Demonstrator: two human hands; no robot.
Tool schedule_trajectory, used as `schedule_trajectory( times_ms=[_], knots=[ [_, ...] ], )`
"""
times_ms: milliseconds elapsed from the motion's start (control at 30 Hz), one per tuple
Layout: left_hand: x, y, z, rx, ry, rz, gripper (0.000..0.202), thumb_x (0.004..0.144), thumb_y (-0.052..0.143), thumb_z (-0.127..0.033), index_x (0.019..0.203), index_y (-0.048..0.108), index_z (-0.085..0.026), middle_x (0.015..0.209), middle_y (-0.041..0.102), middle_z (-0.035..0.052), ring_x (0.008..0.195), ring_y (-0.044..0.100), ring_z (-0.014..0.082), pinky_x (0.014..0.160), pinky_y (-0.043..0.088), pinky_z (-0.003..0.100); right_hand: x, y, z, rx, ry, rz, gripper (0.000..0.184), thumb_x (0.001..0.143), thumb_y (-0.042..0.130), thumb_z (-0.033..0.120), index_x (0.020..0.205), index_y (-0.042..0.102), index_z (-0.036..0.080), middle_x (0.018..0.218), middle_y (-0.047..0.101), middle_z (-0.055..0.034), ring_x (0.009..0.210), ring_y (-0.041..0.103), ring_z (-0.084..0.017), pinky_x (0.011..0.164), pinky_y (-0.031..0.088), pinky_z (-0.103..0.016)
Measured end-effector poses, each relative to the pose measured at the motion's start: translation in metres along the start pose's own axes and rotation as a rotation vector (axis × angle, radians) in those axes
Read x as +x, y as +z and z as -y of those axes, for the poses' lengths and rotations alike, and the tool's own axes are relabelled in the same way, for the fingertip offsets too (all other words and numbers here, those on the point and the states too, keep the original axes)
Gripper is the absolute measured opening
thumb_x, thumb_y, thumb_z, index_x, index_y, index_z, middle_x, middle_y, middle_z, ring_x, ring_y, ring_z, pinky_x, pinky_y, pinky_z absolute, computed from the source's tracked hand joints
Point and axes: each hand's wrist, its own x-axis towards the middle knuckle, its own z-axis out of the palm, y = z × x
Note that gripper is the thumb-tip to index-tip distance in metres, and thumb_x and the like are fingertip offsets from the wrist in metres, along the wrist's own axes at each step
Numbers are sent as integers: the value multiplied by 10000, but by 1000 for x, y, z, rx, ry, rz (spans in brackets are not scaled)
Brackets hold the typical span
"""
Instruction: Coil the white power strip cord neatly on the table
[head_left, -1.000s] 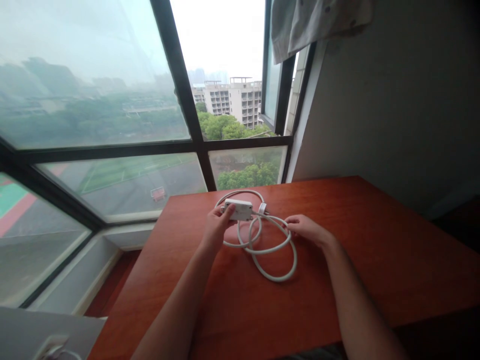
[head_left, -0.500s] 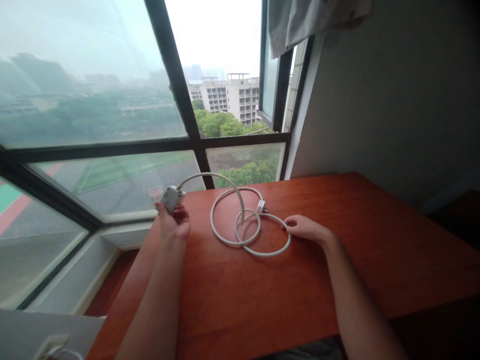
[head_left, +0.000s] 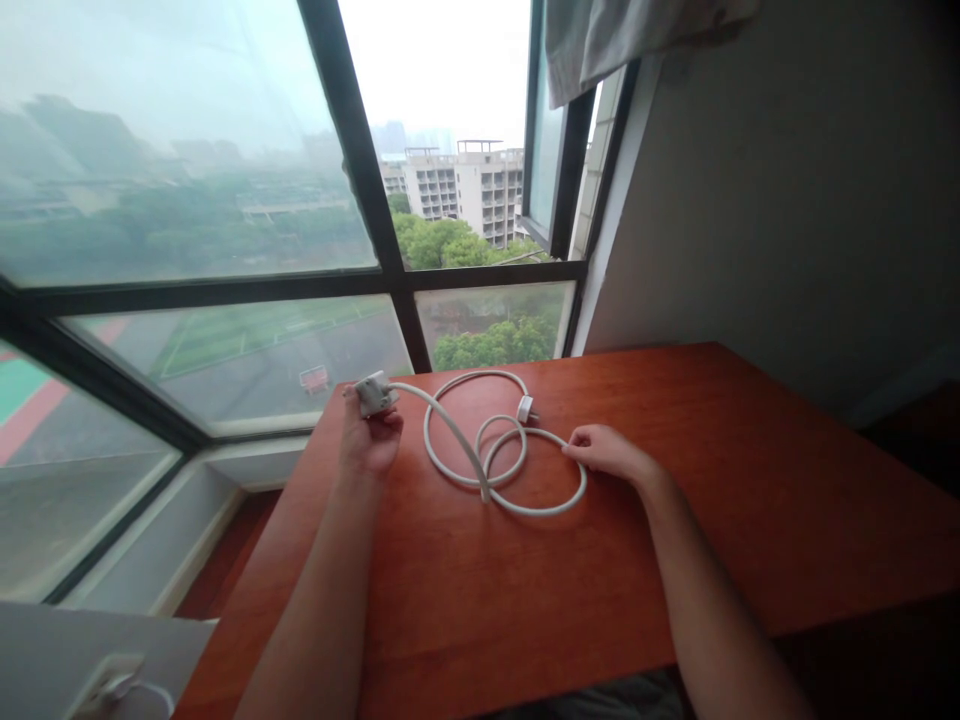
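My left hand [head_left: 370, 437] is closed round a small white power strip block [head_left: 374, 393] and holds it up over the table's left edge. From the block a thick white cable [head_left: 480, 470] runs down in loose coils on the red-brown wooden table [head_left: 525, 600]. The cable's white plug [head_left: 526, 408] lies at the far side of the coils. My right hand [head_left: 606, 450] rests on the table with its fingers pinched on the right side of the outer coil.
A large dark-framed window [head_left: 390, 280] stands right behind the table, with a grey wall [head_left: 787, 200] on the right. Cloth [head_left: 622, 30] hangs at the top. A white socket with a cord [head_left: 112, 685] sits on a ledge at the bottom left.
My left hand lifted the white block off the coils and carried it left to the table's edge, drawing the cable out. The right hand stayed on the coil.
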Motion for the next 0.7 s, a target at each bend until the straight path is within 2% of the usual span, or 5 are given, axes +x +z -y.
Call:
schedule_trajectory(
  times_ms=[167, 267, 333, 467, 700],
  knots=[
    [-7, 9, -1, -107, -14, -126, 362, 870, 530, -514, 757, 581, -174, 645, 613, 7, 561, 577, 112, 541, 516, 240, 2, 2, 6, -211, -36, -84, 174, 739, 623, 319, 648, 645, 173, 691, 674, -42, 639, 574, -154, 536, 323, -239],
    [-16, 17, -7, -156, -73, -115, 370, 883, 461, -498, 782, 559, -156, 724, 616, 52, 680, 633, 161, 647, 577, 339, 2, 2, 7, -220, -26, -84, 152, 739, 615, 294, 652, 654, 176, 703, 681, -43, 648, 579, -156, 549, 325, -241],
    [-22, 24, -13, -178, -152, -71, 331, 880, 449, -447, 822, 543, -135, 758, 596, 73, 671, 628, 149, 622, 580, 300, 2, 2, 6, -220, -33, -86, 145, 741, 611, 284, 653, 654, 176, 707, 680, -44, 654, 577, -156, 555, 327, -240],
    [-34, 39, -27, -167, -250, 116, 363, 852, 465, -435, 961, 527, -95, 733, 519, 41, 477, 496, 59, 420, 473, 163, 2, 3, 5, -215, -32, -104, 94, 734, 608, 261, 700, 642, 180, 719, 670, -33, 653, 568, -149, 550, 321, -234],
    [-65, 83, -33, 281, -97, 263, 259, 869, 496, -310, 1062, 582, -161, 677, 524, 13, 331, 306, 32, 286, 231, 137, -1, 4, 8, -207, -45, -94, 84, 711, 564, 204, 758, 634, 197, 726, 656, -9, 663, 564, -141, 558, 319, -230]
  ],
)
